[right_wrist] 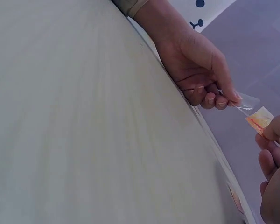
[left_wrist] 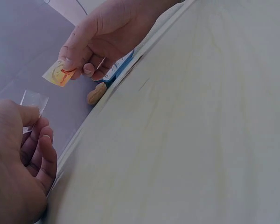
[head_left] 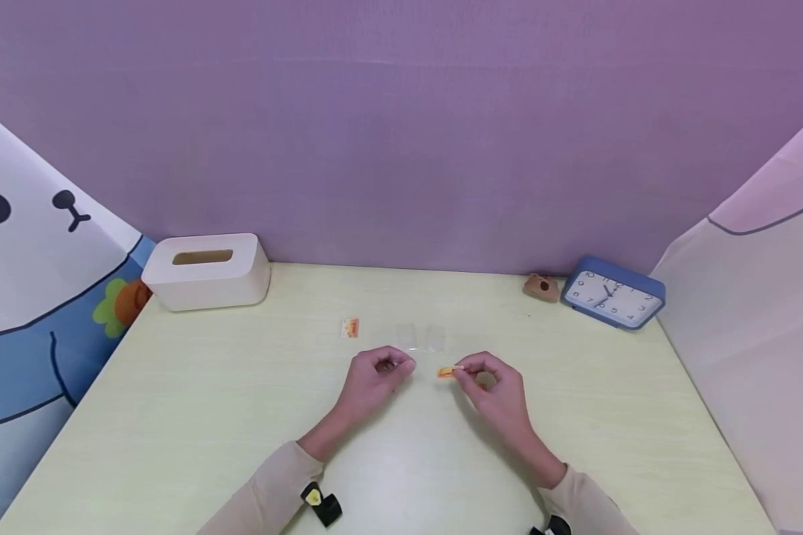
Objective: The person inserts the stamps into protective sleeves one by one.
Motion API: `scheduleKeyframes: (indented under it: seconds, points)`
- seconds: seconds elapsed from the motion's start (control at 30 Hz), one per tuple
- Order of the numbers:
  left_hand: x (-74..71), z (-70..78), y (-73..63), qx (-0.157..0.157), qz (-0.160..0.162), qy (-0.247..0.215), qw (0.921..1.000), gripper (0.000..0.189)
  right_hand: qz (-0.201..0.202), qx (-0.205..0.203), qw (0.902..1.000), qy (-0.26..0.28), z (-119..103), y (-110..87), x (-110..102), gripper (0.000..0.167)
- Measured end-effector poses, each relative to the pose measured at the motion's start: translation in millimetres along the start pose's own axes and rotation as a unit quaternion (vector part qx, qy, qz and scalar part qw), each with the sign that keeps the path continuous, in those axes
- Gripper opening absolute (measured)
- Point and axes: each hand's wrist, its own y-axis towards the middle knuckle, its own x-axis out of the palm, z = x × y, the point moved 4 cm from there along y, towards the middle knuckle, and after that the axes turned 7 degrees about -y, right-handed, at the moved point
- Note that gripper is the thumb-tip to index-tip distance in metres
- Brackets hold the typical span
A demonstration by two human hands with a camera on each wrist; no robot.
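Observation:
My left hand (head_left: 373, 383) pinches a small clear plastic sleeve (left_wrist: 34, 100) between thumb and fingers. Across from it, my right hand (head_left: 498, 395) holds a small orange and yellow printed card (head_left: 446, 372) by one edge. In the right wrist view the card (right_wrist: 258, 119) is close beside the sleeve (right_wrist: 248, 101). Both hands are above the table, a short gap between them in the head view. Beyond them two flat transparent sleeves, one left (head_left: 406, 336) and one right (head_left: 435, 338), lie side by side. Another small orange and white card (head_left: 350, 328) lies left of those.
A white tissue box (head_left: 204, 286) stands at the table's back left. At the back right are a blue clock (head_left: 614, 293) and a small brown object (head_left: 541, 287). A purple wall (head_left: 401, 148) rises behind the pale table (head_left: 401, 475).

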Motion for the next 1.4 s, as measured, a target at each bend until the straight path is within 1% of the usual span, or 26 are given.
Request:
scheduleKeyframes:
  seconds: [0.17,0.27,0.4,0.6,0.8,1.03,1.27,1.4]
  points:
    - [0.5,0.0,-0.4,0.004,-0.009,-0.002,0.9999,0.012,0.007,-0.006,0.9999,0.009,-1.7,-0.7,-0.2,0.012]
    - [0.9,-0.8,-0.6,0.003,-0.013,0.002,0.9999,0.012,0.012,-0.007,0.9998,0.015,-1.8,-0.2,0.3,0.009]
    - [1.7,-0.3,-0.7,0.010,-0.018,0.001,0.9998,0.011,0.026,-0.018,0.9993,0.019,-3.6,0.2,0.3,0.011]
    - [2.8,1.1,-0.8,0.018,-0.027,-0.002,0.9995,0.006,0.048,-0.051,0.9973,0.020,-8.0,0.0,1.8,0.015]
    - [3.2,1.2,-1.1,0.015,-0.031,-0.002,0.9994,0.007,0.060,-0.086,0.9943,0.020,-9.8,0.6,4.9,0.015]
    - [3.1,1.3,-0.8,0.012,-0.033,0.001,0.9994,0.008,0.059,-0.086,0.9944,0.015,-9.2,1.1,7.5,0.016]
    - [3.5,1.3,-1.4,0.019,-0.033,-0.006,0.9993,0.009,0.049,-0.063,0.9967,0.015,-6.1,2.1,9.2,0.016]
    - [4.5,2.0,-1.5,0.020,-0.033,-0.004,0.9992,0.009,0.044,-0.060,0.9972,0.010,-5.2,2.0,9.8,0.015]
